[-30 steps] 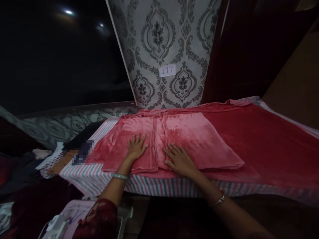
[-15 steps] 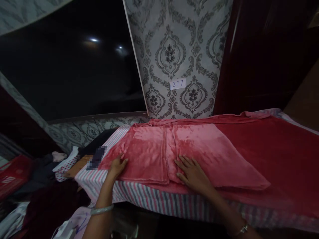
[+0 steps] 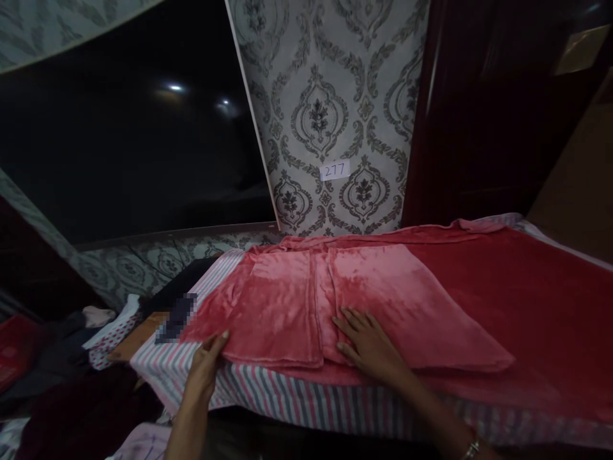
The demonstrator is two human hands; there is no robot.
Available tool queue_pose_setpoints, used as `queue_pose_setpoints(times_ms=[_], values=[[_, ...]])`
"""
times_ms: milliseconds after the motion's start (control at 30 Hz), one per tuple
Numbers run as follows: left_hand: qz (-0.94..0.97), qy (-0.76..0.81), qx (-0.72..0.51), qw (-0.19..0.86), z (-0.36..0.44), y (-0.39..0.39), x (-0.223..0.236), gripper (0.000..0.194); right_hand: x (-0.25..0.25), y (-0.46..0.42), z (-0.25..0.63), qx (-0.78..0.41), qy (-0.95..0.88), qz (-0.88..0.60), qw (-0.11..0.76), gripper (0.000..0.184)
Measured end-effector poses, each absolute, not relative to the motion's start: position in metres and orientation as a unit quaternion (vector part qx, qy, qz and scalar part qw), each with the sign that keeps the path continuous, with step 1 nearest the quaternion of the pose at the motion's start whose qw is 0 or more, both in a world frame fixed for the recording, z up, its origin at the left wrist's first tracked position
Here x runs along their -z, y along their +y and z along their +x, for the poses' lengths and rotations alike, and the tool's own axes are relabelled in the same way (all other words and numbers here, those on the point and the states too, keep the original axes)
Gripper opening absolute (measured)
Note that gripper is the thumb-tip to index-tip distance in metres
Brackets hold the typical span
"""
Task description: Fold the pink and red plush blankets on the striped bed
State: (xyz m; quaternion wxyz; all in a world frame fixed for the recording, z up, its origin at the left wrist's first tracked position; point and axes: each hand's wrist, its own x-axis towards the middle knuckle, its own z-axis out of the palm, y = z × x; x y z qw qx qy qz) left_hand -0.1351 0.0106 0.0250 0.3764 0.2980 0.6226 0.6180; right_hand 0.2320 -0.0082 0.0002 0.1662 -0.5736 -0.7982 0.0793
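A pinkish-red plush blanket (image 3: 278,306) lies on the table with its left and right sides folded in towards a narrow gap in the middle. At its front left corner is my left hand (image 3: 205,364), thumb and fingers closed on the edge of the cloth. My right hand (image 3: 368,342) rests flat, fingers spread, on the front of the right-hand folded panel, beside the gap. Underneath is a deeper red plush cloth (image 3: 536,294), which reaches far to the right.
A striped cloth (image 3: 287,396) hangs over the table's front edge. A blurred dark item (image 3: 177,319) lies at the left end. Clothes (image 3: 105,338) are heaped farther left. Behind stand a large dark screen (image 3: 143,140) and a patterned wall with a paper marked 277 (image 3: 334,170).
My left hand has moved from lying on the blanket's left side down to its front left corner, and its fingers have closed there. The right hand stays on the cloth.
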Motion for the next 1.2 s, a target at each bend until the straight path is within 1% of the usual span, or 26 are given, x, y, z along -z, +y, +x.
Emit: queue_pose_setpoints(times_ms=[67, 133, 267, 400, 467, 567, 700, 867, 933, 1033, 1200], values=[[0.306, 0.624, -0.602, 0.393, -0.129, 0.006, -0.025, 0.028, -0.003, -0.004, 0.235, -0.098, -0.801, -0.566, 0.167, 0.055], [0.312, 0.632, -0.588, 0.397, -0.124, 0.004, -0.027, 0.031, -0.008, 0.005, 0.238, -0.113, -0.803, -0.553, 0.188, 0.053], [0.307, 0.595, -0.633, 0.388, -0.115, 0.006, -0.033, 0.038, -0.026, 0.037, 0.23, -0.156, -0.799, -0.506, 0.286, 0.053], [0.284, 0.543, -0.685, 0.394, -0.1, 0.009, -0.031, 0.047, -0.053, 0.08, 0.189, -0.298, -0.761, -0.456, 0.352, 0.054], [0.288, 0.538, -0.694, 0.383, -0.091, 0.01, -0.025, 0.048, -0.066, 0.101, 0.158, -0.36, -0.734, -0.445, 0.366, 0.056], [0.304, 0.545, -0.694, 0.36, -0.082, 0.009, -0.012, 0.048, -0.079, 0.126, 0.11, -0.386, -0.709, -0.482, 0.342, 0.059], [0.329, 0.548, -0.696, 0.328, -0.08, 0.008, 0.007, 0.048, -0.084, 0.149, 0.056, -0.369, -0.715, -0.515, 0.295, 0.062], [0.401, 0.645, -0.609, 0.229, -0.078, 0.007, 0.026, 0.041, -0.089, 0.163, 0.018, -0.314, -0.745, -0.538, 0.237, 0.078], [0.416, 0.678, -0.572, 0.198, -0.073, 0.006, 0.033, 0.043, -0.092, 0.164, 0.009, -0.29, -0.76, -0.544, 0.206, 0.081], [0.433, 0.688, -0.551, 0.187, -0.066, 0.003, 0.042, 0.05, -0.095, 0.164, -0.005, -0.247, -0.777, -0.556, 0.159, 0.082], [0.367, 0.699, -0.581, 0.198, -0.059, 0.001, 0.04, 0.064, -0.089, 0.17, -0.022, -0.185, -0.787, -0.583, 0.08, 0.079]])
